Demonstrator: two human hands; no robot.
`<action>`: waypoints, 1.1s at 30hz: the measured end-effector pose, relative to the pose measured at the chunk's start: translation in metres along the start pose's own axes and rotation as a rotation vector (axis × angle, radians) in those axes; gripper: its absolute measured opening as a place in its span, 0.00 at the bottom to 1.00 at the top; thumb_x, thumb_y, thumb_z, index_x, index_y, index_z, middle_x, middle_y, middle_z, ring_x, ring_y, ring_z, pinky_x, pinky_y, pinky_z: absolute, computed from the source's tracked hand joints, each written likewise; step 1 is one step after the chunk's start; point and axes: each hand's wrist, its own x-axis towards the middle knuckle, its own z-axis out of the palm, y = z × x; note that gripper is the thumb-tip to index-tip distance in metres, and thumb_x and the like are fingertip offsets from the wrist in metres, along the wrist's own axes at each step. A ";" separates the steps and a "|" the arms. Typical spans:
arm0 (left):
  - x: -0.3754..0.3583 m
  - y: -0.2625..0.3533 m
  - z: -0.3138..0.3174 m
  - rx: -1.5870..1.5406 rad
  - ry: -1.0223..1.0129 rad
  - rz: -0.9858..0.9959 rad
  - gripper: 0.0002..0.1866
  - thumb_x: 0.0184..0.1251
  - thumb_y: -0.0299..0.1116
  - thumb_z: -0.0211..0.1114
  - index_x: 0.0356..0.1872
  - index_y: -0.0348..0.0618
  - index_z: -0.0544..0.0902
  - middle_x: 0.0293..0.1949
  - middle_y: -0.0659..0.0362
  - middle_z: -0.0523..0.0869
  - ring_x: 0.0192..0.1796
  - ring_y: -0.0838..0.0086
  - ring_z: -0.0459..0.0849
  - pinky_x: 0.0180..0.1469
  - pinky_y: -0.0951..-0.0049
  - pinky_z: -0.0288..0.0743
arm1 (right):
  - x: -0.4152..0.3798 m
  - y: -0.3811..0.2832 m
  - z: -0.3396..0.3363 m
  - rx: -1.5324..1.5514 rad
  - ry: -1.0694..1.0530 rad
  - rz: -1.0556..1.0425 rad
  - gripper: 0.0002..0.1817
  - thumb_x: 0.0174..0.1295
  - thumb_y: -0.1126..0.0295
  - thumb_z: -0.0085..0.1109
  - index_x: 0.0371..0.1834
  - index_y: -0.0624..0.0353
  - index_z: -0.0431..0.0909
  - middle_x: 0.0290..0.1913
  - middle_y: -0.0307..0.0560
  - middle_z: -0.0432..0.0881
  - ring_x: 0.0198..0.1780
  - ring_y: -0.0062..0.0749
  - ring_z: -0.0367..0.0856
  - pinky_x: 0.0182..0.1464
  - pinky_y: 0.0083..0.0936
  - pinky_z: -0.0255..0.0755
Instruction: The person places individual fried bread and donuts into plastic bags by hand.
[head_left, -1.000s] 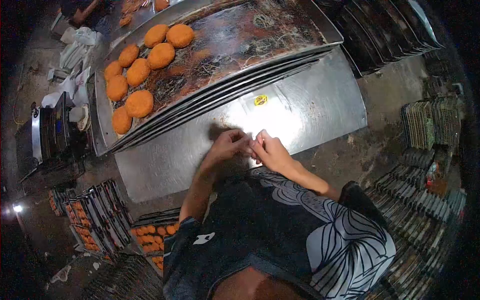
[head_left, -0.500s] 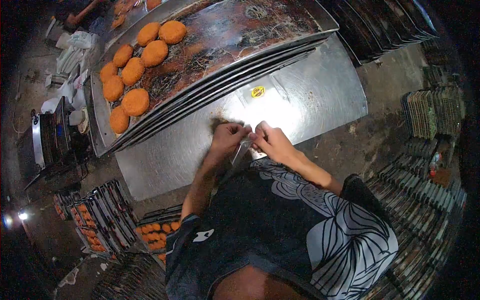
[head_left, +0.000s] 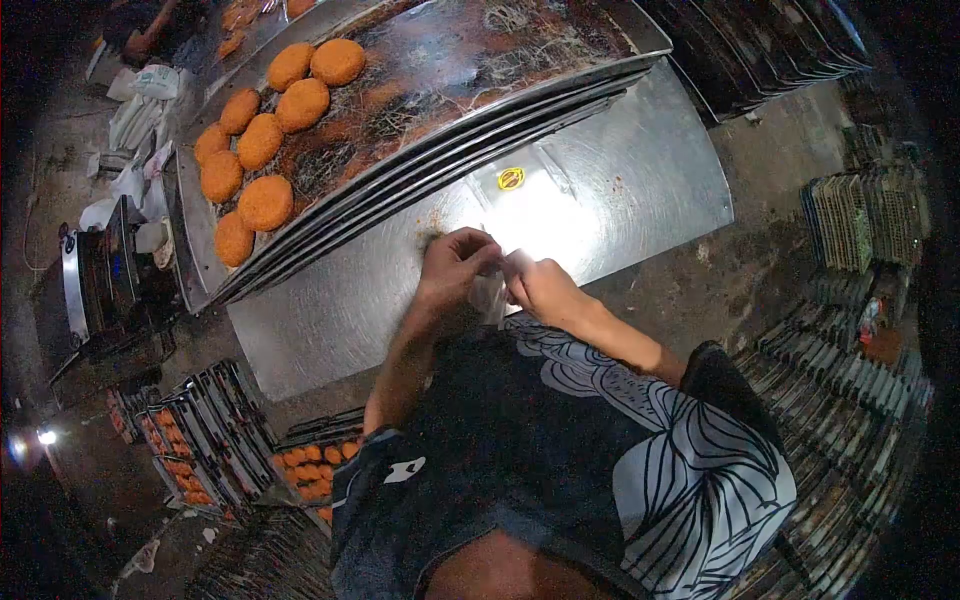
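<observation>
Close to my body, a clear plastic bag (head_left: 488, 298) is pinched between both hands, hanging below the fingers. My left hand (head_left: 455, 262) has its fingers closed at the bag's upper edge. Beside it, my right hand (head_left: 545, 288) grips the bag from the other side, fingertips pressed together. Beyond the hands, a yellow and black label (head_left: 511, 179) shows on what looks like another clear bag lying flat on the shiny metal table (head_left: 320, 325). Several round orange-brown cakes (head_left: 266, 204) sit at the left end of a dark baking tray (head_left: 470, 60).
The baking tray tops a stack whose edge crosses the table's far side. Racks of trays with more cakes (head_left: 175, 460) stand at lower left. Stacked trays (head_left: 840, 380) and wire racks (head_left: 850, 225) are at right. Another person's arm (head_left: 160, 22) shows at upper left.
My fingers have shifted on the clear bag, and my right hand has turned slightly lower. The bag now spreads and hangs wider below them. The view has moved slightly.
</observation>
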 end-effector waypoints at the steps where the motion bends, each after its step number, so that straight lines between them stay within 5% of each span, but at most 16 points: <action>1: -0.001 0.003 0.000 0.000 0.002 0.000 0.04 0.55 0.24 0.60 0.31 0.35 0.77 0.29 0.58 0.81 0.32 0.77 0.79 0.35 0.78 0.74 | 0.002 -0.003 0.000 0.000 -0.002 -0.001 0.10 0.54 0.71 0.46 0.36 0.65 0.62 0.20 0.62 0.74 0.25 0.58 0.74 0.27 0.46 0.67; 4: -0.002 0.005 -0.004 -0.030 0.053 -0.062 0.05 0.55 0.25 0.61 0.30 0.34 0.77 0.28 0.58 0.81 0.30 0.78 0.79 0.34 0.79 0.74 | 0.010 -0.014 -0.002 0.063 0.090 0.026 0.11 0.52 0.74 0.46 0.38 0.65 0.61 0.22 0.64 0.74 0.25 0.59 0.74 0.28 0.46 0.66; 6: -0.005 -0.002 -0.011 -0.009 -0.060 -0.078 0.05 0.56 0.26 0.60 0.29 0.33 0.77 0.27 0.59 0.81 0.28 0.79 0.78 0.32 0.80 0.74 | 0.014 -0.015 -0.003 -0.024 0.169 0.051 0.13 0.60 0.64 0.46 0.37 0.65 0.63 0.20 0.52 0.74 0.21 0.41 0.76 0.24 0.33 0.67; 11: 0.013 -0.016 -0.030 0.052 0.155 -0.154 0.05 0.55 0.27 0.61 0.28 0.35 0.77 0.23 0.59 0.81 0.25 0.80 0.78 0.28 0.81 0.73 | 0.020 -0.014 -0.010 0.120 0.192 0.034 0.15 0.57 0.66 0.52 0.41 0.59 0.60 0.19 0.54 0.73 0.22 0.48 0.74 0.25 0.34 0.66; 13: 0.016 -0.005 -0.031 -0.254 -0.018 0.010 0.05 0.54 0.27 0.62 0.29 0.36 0.78 0.20 0.61 0.80 0.22 0.81 0.76 0.25 0.83 0.70 | 0.022 -0.018 -0.018 0.051 0.226 -0.060 0.13 0.57 0.67 0.52 0.39 0.59 0.61 0.18 0.52 0.72 0.21 0.45 0.74 0.24 0.32 0.65; 14: 0.015 0.007 -0.031 -0.123 0.068 -0.008 0.05 0.51 0.26 0.64 0.26 0.36 0.78 0.20 0.61 0.80 0.23 0.81 0.76 0.25 0.84 0.69 | 0.024 -0.021 -0.021 0.060 0.210 -0.056 0.16 0.61 0.58 0.47 0.35 0.62 0.64 0.21 0.47 0.72 0.21 0.31 0.72 0.26 0.26 0.66; 19: 0.010 0.023 -0.015 0.325 0.062 0.199 0.04 0.46 0.26 0.67 0.22 0.38 0.81 0.23 0.60 0.81 0.24 0.79 0.78 0.26 0.82 0.71 | 0.039 0.005 -0.014 0.067 0.183 -0.220 0.11 0.62 0.63 0.45 0.35 0.62 0.66 0.18 0.46 0.72 0.20 0.30 0.73 0.24 0.27 0.64; 21: 0.010 0.031 -0.011 0.865 0.105 0.685 0.05 0.43 0.27 0.66 0.24 0.42 0.82 0.21 0.58 0.80 0.23 0.74 0.78 0.26 0.80 0.71 | 0.041 0.005 -0.015 0.196 0.184 -0.388 0.10 0.62 0.66 0.44 0.38 0.62 0.68 0.17 0.45 0.72 0.17 0.29 0.72 0.21 0.27 0.63; 23: 0.003 0.036 -0.007 0.594 0.311 0.546 0.05 0.43 0.28 0.64 0.25 0.45 0.82 0.24 0.56 0.79 0.27 0.68 0.78 0.29 0.75 0.71 | 0.038 -0.011 -0.020 -0.143 0.216 -0.130 0.13 0.61 0.70 0.43 0.47 0.61 0.70 0.13 0.37 0.68 0.14 0.22 0.68 0.18 0.22 0.61; 24: 0.000 0.044 -0.001 0.804 0.463 0.590 0.03 0.46 0.28 0.63 0.24 0.44 0.81 0.25 0.56 0.79 0.28 0.70 0.77 0.30 0.74 0.70 | 0.042 -0.041 -0.032 0.367 -0.013 0.204 0.17 0.61 0.70 0.44 0.54 0.61 0.67 0.15 0.31 0.69 0.16 0.16 0.68 0.18 0.15 0.62; 25: -0.004 0.048 0.004 1.012 0.622 0.626 0.01 0.50 0.28 0.61 0.23 0.44 0.80 0.27 0.57 0.79 0.30 0.72 0.77 0.31 0.73 0.70 | 0.053 -0.049 -0.040 0.359 -0.021 0.189 0.17 0.61 0.70 0.44 0.54 0.61 0.67 0.15 0.31 0.69 0.16 0.16 0.68 0.18 0.15 0.62; 27: -0.004 0.032 0.006 0.753 0.510 0.653 0.04 0.51 0.28 0.62 0.28 0.41 0.79 0.30 0.57 0.79 0.33 0.69 0.77 0.36 0.72 0.70 | 0.086 -0.059 -0.058 1.422 -0.220 0.183 0.18 0.62 0.67 0.45 0.53 0.62 0.67 0.17 0.31 0.72 0.20 0.14 0.71 0.22 0.09 0.65; 29: 0.002 0.036 0.002 0.304 0.607 1.179 0.14 0.52 0.29 0.62 0.41 0.38 0.75 0.39 0.54 0.77 0.41 0.67 0.75 0.43 0.70 0.69 | 0.115 -0.101 -0.039 1.372 0.011 0.004 0.21 0.60 0.68 0.49 0.56 0.62 0.63 0.39 0.45 0.75 0.43 0.25 0.73 0.42 0.18 0.70; 30: -0.005 0.042 -0.010 0.195 0.691 0.905 0.28 0.56 0.44 0.59 0.54 0.42 0.63 0.47 0.50 0.72 0.46 0.63 0.73 0.45 0.65 0.68 | 0.117 -0.118 -0.026 1.581 -0.110 0.013 0.23 0.60 0.67 0.49 0.57 0.62 0.62 0.45 0.46 0.74 0.46 0.26 0.71 0.46 0.22 0.69; 31: -0.006 0.052 -0.018 -0.552 0.845 0.802 0.28 0.60 0.48 0.54 0.56 0.42 0.60 0.52 0.49 0.67 0.50 0.63 0.71 0.47 0.66 0.68 | 0.121 -0.131 -0.014 1.785 -0.236 0.034 0.24 0.60 0.66 0.49 0.59 0.61 0.60 0.50 0.48 0.72 0.49 0.28 0.70 0.49 0.25 0.67; 33: -0.026 0.027 -0.070 -0.928 0.474 0.653 0.28 0.63 0.48 0.48 0.58 0.42 0.57 0.51 0.50 0.69 0.49 0.66 0.71 0.48 0.66 0.69 | 0.143 -0.147 0.013 1.552 -0.408 0.051 0.23 0.59 0.63 0.50 0.56 0.60 0.63 0.49 0.46 0.73 0.48 0.28 0.71 0.48 0.25 0.68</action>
